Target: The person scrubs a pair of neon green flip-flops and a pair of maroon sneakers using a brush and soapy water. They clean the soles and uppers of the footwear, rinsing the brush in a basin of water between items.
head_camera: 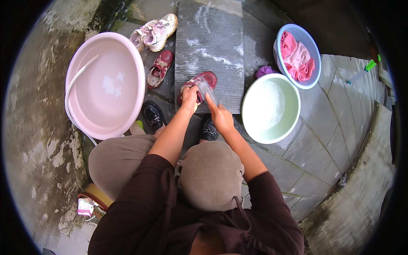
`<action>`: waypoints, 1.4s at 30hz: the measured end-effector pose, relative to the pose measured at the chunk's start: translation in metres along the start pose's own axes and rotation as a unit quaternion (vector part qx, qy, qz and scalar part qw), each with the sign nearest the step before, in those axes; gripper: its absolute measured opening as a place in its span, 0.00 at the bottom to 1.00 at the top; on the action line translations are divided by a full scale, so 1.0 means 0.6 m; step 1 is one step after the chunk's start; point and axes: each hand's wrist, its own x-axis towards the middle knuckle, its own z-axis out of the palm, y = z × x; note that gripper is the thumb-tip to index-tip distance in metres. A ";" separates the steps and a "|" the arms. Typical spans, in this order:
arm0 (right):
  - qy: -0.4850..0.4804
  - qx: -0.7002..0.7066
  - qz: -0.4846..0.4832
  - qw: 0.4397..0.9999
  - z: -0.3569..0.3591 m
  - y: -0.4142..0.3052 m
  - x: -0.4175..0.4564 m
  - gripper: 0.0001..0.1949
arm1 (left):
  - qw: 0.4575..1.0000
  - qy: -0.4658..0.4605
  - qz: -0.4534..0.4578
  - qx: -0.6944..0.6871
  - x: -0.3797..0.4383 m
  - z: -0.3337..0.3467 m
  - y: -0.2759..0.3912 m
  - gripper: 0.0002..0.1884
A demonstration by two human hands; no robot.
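Observation:
On a ridged stone washing slab (210, 41) lies a red shoe (207, 77), its toe pointing up and to the right. My left hand (190, 97) grips the shoe at its near, heel end. In my right hand (220, 115) is a brush with a clear, whitish body (207, 91), blurred and held against the shoe's right side; its bristles are hidden. The mate, another red shoe (160, 68), rests on the paving left of the slab. Beyond it stands a pair of white and pink sneakers (161, 32).
A large pink basin (105, 127) with a pale hose (75, 76) over its rim is at left. To the right are a pale green basin of water (291, 127), a blue basin (314, 51) holding pink cloth (296, 57), and a purple mesh puff (264, 71). Walls border both sides.

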 end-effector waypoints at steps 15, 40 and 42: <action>0.006 -0.046 -0.017 0.999 -0.018 -0.013 0.028 0.29 | 0.990 0.030 -0.075 -0.115 -0.002 0.009 0.013 0.13; 0.000 0.047 -0.023 0.999 -0.002 0.013 -0.038 0.31 | 0.997 0.038 -0.024 -0.066 0.014 -0.003 -0.002 0.29; -0.003 -0.025 -0.023 0.999 0.000 0.002 -0.016 0.32 | 0.995 0.046 -0.019 -0.084 0.014 -0.010 0.001 0.27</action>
